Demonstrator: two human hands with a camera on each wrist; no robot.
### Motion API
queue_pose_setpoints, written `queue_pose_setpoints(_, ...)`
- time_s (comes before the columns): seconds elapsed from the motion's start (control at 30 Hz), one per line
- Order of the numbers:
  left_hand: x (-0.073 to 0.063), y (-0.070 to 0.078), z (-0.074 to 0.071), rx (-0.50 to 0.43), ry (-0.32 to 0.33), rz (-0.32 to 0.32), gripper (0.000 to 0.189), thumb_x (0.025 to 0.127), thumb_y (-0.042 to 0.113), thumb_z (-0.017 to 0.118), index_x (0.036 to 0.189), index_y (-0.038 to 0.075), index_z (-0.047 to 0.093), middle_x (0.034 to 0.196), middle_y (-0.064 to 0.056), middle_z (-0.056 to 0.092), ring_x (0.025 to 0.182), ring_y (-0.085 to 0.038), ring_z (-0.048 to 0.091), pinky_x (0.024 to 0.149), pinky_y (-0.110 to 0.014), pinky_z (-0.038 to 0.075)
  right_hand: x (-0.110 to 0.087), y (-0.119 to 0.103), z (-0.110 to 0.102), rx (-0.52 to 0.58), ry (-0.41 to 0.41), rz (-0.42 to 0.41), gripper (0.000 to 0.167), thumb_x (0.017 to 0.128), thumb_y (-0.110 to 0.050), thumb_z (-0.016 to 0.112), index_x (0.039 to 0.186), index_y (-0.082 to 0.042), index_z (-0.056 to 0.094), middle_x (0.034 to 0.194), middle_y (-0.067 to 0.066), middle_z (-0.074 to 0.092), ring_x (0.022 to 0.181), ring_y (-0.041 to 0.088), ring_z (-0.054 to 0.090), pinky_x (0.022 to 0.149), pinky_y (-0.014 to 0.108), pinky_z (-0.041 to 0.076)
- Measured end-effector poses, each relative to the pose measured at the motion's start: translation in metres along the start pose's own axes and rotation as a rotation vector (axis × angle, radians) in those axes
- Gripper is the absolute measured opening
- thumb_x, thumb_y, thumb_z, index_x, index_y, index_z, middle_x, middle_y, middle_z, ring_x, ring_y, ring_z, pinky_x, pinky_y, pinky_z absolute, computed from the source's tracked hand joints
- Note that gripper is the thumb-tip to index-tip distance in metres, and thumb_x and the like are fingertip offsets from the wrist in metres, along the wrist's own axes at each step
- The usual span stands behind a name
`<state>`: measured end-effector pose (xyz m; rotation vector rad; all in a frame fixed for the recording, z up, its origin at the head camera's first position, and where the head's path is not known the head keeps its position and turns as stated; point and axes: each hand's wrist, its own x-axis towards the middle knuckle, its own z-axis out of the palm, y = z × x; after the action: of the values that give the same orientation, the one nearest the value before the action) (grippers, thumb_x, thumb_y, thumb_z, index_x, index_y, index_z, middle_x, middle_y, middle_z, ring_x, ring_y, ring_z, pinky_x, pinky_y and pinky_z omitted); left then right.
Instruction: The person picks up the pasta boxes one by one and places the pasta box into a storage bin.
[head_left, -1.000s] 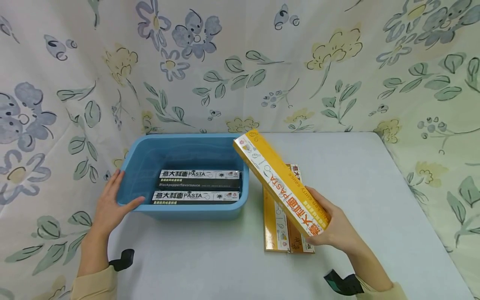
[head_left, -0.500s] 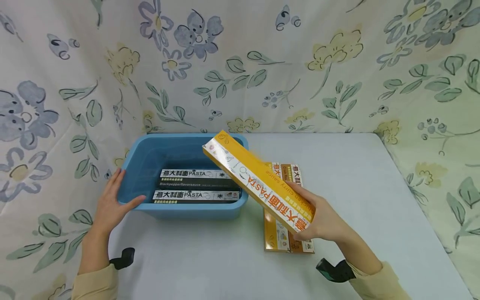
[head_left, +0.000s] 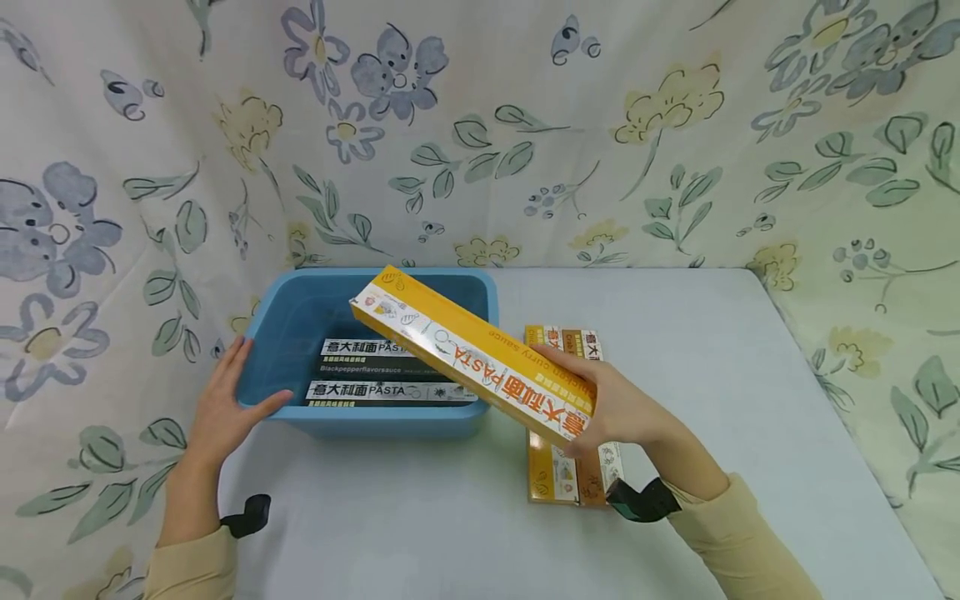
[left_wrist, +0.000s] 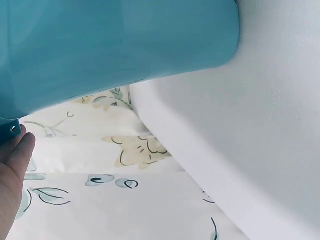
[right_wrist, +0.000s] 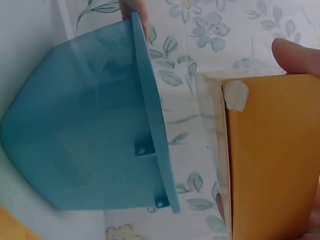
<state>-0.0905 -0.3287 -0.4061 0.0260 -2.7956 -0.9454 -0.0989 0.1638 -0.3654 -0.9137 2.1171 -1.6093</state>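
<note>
My right hand point(head_left: 622, 408) grips the near end of a yellow pasta box point(head_left: 472, 354) with chicken curry sauce lettering. The box is held up at a slant, its far end over the blue plastic bin point(head_left: 375, 423). In the right wrist view, the box's yellow face point(right_wrist: 272, 155) shows close up beside the bin's side wall point(right_wrist: 90, 120). My left hand point(head_left: 225, 408) rests at the bin's front left corner, fairly straight fingers along the left rim and thumb over the front rim. Two black pasta boxes point(head_left: 390, 392) lie inside the bin, their right ends partly hidden behind the yellow box.
Right of the bin, another yellow pasta box point(head_left: 542, 479) and an orange-brown pasta box point(head_left: 590, 479) lie side by side on the white table point(head_left: 390, 517), partly covered by the right hand and raised box. A floral cloth point(head_left: 480, 125) hangs behind.
My right hand has carried the yellow pasta box left, from above the boxes on the table to over the bin, and its tilt has flattened. The left hand stays at the bin's corner.
</note>
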Motion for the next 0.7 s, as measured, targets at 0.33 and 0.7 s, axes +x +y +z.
queue_pose_setpoints(0.33,0.0,0.003,0.0,-0.005,-0.011,-0.014,0.099,0.083,0.046,0.071,0.156,0.007,0.017,0.161,-0.02,0.01,0.142,-0.051,0.012,0.101,-0.076,0.018,0.051,-0.007,0.006,0.014,-0.121,0.032,0.106,0.057,-0.009,0.082,0.15,-0.003,0.033,0.13,0.015,0.049,0.108,0.03,0.044,0.081,0.034,0.047)
queue_pose_setpoints(0.7,-0.001,0.002,-0.002,-0.003,-0.025,-0.03,0.099,0.083,0.045,0.071,0.156,0.008,0.015,0.162,-0.017,0.007,0.142,-0.051,0.012,0.101,-0.076,0.02,0.094,-0.014,0.008,0.029,-0.279,0.013,0.106,0.058,-0.01,0.08,0.151,0.001,0.029,0.129,0.015,0.05,0.106,0.028,0.047,0.083,0.034,0.046)
